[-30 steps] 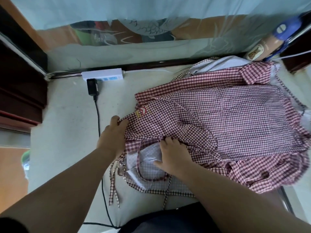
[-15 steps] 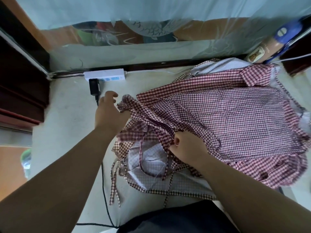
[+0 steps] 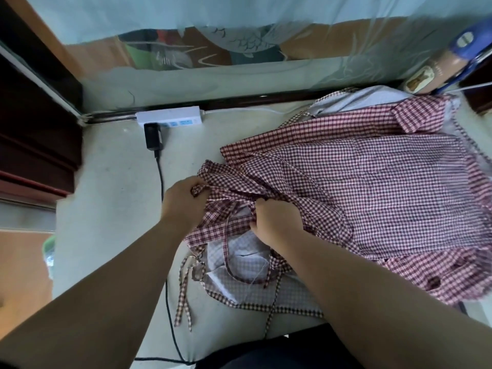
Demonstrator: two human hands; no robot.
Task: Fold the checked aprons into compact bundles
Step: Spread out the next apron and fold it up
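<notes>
I'm early in the first fold. My left hand [image 3: 183,202] pinches the near-left corner of the red checked apron [image 3: 386,187], and my right hand [image 3: 277,225] clenches a bunched edge just beside it. The apron sprawls across the pale padded surface [image 3: 111,182]. Next, I reckon: carry this gathered end across and flatten it.

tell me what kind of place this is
Likely a home room, perhaps a bedroom: checked aprons heaped on a pale padded surface, a white power strip at its far edge, dark wooden furniture alongside.
</notes>
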